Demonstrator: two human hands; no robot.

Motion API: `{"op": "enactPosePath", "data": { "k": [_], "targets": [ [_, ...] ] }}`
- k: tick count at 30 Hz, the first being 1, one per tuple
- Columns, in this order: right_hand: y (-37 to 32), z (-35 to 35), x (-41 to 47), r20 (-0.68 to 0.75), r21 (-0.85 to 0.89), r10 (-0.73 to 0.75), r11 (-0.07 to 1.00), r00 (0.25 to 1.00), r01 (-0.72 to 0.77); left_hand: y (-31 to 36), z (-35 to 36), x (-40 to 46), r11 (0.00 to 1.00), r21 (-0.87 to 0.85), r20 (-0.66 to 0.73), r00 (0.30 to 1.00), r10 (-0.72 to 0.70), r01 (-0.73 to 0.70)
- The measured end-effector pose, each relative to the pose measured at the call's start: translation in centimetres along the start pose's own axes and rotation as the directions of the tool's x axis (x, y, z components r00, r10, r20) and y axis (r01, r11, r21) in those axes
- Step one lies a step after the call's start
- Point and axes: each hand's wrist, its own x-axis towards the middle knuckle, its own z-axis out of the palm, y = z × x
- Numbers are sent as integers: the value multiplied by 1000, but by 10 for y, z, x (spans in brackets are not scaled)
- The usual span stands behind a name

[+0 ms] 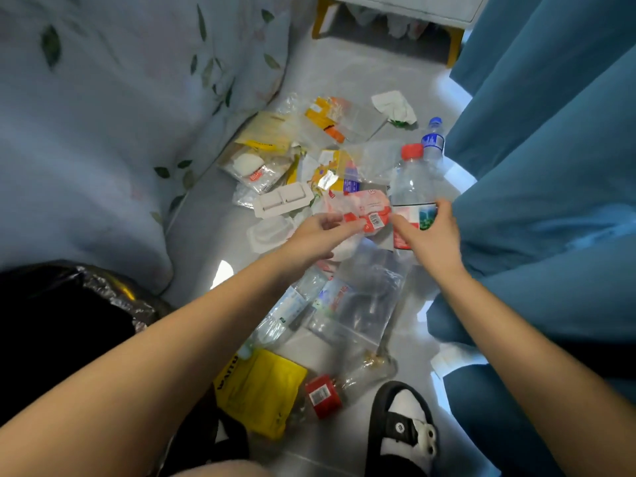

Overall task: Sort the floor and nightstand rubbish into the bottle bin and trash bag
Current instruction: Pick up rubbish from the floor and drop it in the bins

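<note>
Sorting barely begun: right hand (pixel 432 232) grips a red-capped bottle (pixel 411 187), left hand (pixel 318 232) pinches a red-and-white wrapper (pixel 368 210), litter covering the floor (pixel 344 77) beside the black trash bag (pixel 69 304).

Two hands: left hand (pixel 320 232), right hand (pixel 426 232).

Four plastic bottles: red-capped bottle (pixel 409 180) inside the curled right fingers; blue-capped bottle (pixel 434 139) just beyond those fingertips; flattened clear bottle (pixel 289 304) short of the left fingers, under the wrist; red-labelled bottle (pixel 327 392) well short of all fingers.

One red-and-white wrapper (pixel 364 208), pinched at the left fingertips.

Two moulded trays: white tray (pixel 284 201) beyond the left fingers, clear tray (pixel 268 232) just left of them.

One crumpled tissue (pixel 394 106), far beyond both sets of fingertips.

One yellow pouch (pixel 261 390) and one shoe (pixel 401 428), well behind the fingers.

One black trash bag (pixel 62 321), far left of the left fingers.
</note>
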Motion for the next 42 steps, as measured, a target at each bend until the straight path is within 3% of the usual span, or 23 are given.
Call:
{"op": "enactPosePath", "data": {
  "k": [6, 10, 13, 16, 18, 20, 23, 25, 30, 34, 38, 42],
  "targets": [
    [-68, 5, -56, 210, 245, -250, 949, 945, 196, 18, 2, -34, 977, -174, 10, 992, 127, -124],
    [-73, 19, -76, 325, 338, -312, 920, 892, 199, 15, -8, -54, 966, -188, -121, 980, 159, -180],
    [-51, 27, -87, 474, 252, -285, 951, 833, 181, -1, -23, -67, 958, -221, -224, 966, 132, -182],
    [-8, 31, -106, 683, -2, -193, 964, 705, 266, -17, -39, -76, 976, -150, -293, 950, 107, -156],
    [27, 35, -118, 837, -180, -118, 864, 535, 471, -23, -48, -79, 977, -160, -322, 943, 85, -142],
    [57, 40, -128, 926, -257, -37, 671, 377, 696, -27, -55, -81, 971, -184, -339, 937, 81, -150],
    [80, 49, -141, 967, -241, 28, 440, 255, 865, -30, -65, -85, 975, -179, -356, 932, 64, -135],
    [85, 57, -146, 974, -225, 46, 361, 224, 905, -31, -69, -88, 972, -197, -367, 929, 46, -126],
    [92, 70, -149, 960, -280, 89, 358, 266, 891, -37, -80, -96, 970, -206, -393, 919, 37, -127],
    [72, 60, -145, 931, -310, 9, 548, 365, 777, -38, -89, -106, 967, -224, -410, 912, 23, -125],
    [37, 43, -138, 875, -254, -46, 805, 483, 537, -32, -98, -125, 951, -258, -466, 884, 33, -172],
    [-13, 29, -129, 781, -129, -131, 923, 610, 363, -19, -114, -169, 934, -242, -549, 831, 91, -262]
  ]
}}
